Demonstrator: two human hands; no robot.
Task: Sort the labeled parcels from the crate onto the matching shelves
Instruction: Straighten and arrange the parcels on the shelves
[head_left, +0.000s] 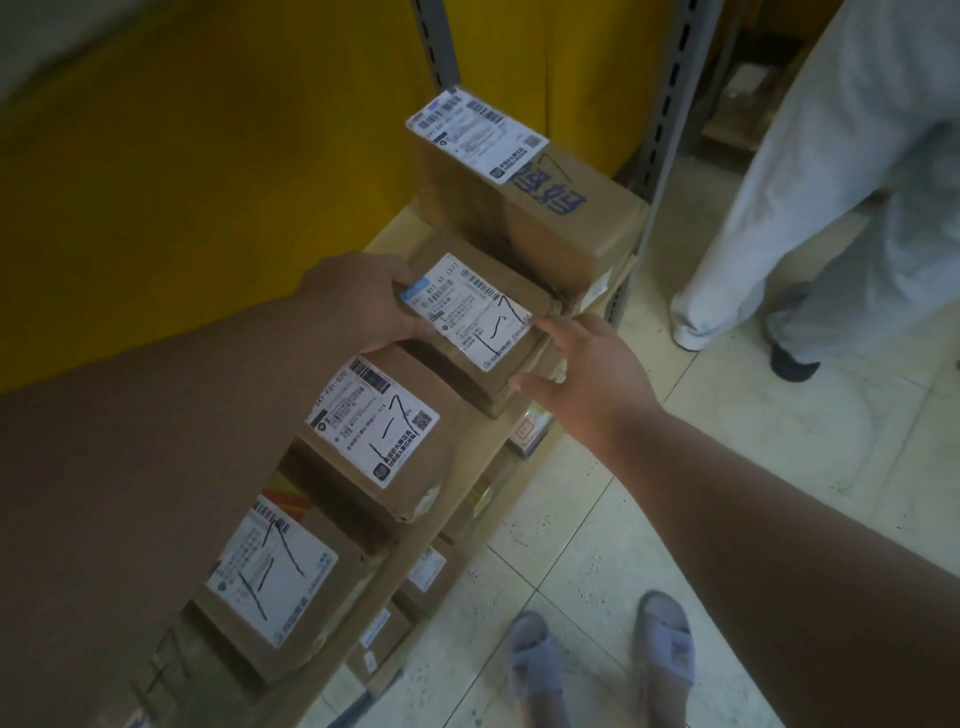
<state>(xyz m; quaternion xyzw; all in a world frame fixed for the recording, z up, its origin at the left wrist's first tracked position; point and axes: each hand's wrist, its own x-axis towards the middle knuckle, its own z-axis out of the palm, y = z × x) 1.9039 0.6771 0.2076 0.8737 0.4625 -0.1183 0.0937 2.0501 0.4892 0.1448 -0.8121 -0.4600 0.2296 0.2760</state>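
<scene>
A person's left hand grips the far-left edge of a small cardboard parcel, which sits on a pale shelf in a row of taped brown boxes with glossy white labels marked "1-7". The right hand hovers with fingers spread, fingertips seemingly just touching the parcel's right corner, though blur hides the contact. The parcel looks to sit close to the shelf's front edge; an uneven push could tip it onto the tiled floor, or skew the neighbouring box.

Another person's pale trousers stand on the tiled floor.
</scene>
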